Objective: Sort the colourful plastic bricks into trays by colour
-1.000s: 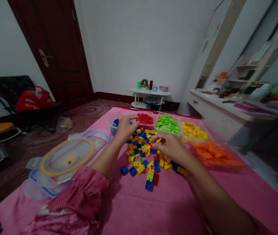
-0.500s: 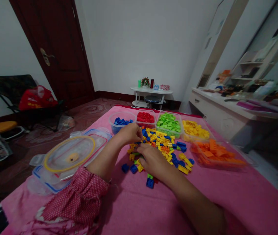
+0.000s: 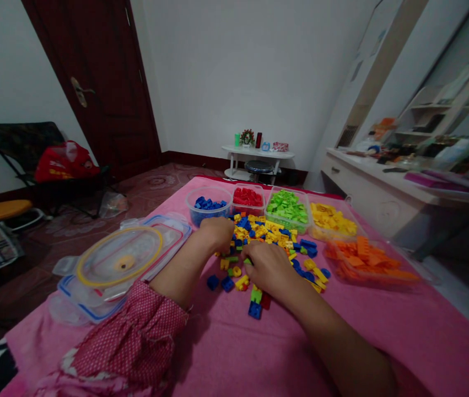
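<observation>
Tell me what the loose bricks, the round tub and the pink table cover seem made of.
Loose bricks: probably hard moulded plastic, with opaque, even colour and crisp edges.
Round tub: likely clear, smooth plastic; the blue bricks show through its wall.
Pink table cover: looks like cloth, matt, with faint creases and no sharp glare; the fibre can't be told.

A matt, soft-looking surface is being shown by the pink cloth (image 3: 226, 342). Smooth, hard plastic is being displayed by the bricks (image 3: 274, 236), and thin, clear plastic by the tubs (image 3: 287, 224). Light is being caught faintly by the slick plastic lids (image 3: 108, 259). Matt, gathered cloth is being shown by the sleeve (image 3: 130, 325). A low sheen is being given off by the panelled door (image 3: 93, 66) (real wood or imitation cannot be told), and a metallic shine by its handle (image 3: 80, 94).
</observation>
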A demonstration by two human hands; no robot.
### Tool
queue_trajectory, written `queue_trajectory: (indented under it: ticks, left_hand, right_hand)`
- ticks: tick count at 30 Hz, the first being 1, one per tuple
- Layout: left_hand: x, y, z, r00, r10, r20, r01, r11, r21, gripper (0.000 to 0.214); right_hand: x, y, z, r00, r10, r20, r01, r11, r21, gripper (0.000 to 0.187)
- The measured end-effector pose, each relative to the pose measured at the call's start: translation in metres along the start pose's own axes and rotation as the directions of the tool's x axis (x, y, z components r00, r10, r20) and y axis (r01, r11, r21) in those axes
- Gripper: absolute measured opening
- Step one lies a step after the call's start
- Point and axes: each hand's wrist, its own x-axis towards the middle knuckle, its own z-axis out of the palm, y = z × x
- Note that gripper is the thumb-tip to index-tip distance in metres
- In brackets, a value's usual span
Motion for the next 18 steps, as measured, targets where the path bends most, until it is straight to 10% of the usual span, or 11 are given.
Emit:
queue_trajectory:
  ticks: [8,14,18]
  left_hand:
    - [0.011,-0.011,0.022,0.999,0.001,-0.046,-0.015,0.956,-0.294,0.033]
    - [0.003,0.005,0.018,0.985,-0.167,0.045,0.166,0.986,0.029,0.045]
    - [0.004,0.007,0.026,0.994,-0.090,0.066,0.095,0.992,-0.081,0.045]
  right_hand:
    - [0.023,-0.009,0.001,0.992,-0.051,-0.115,0.041,0.995,-0.087,0.025]
    - [0.028,-0.012,0.009,1.000,0.004,0.005,-0.004,0.993,-0.119,0.023]
    - [0.022,-0.008,0.008,0.999,0.044,0.020,-0.042,0.995,-0.090,0.022]
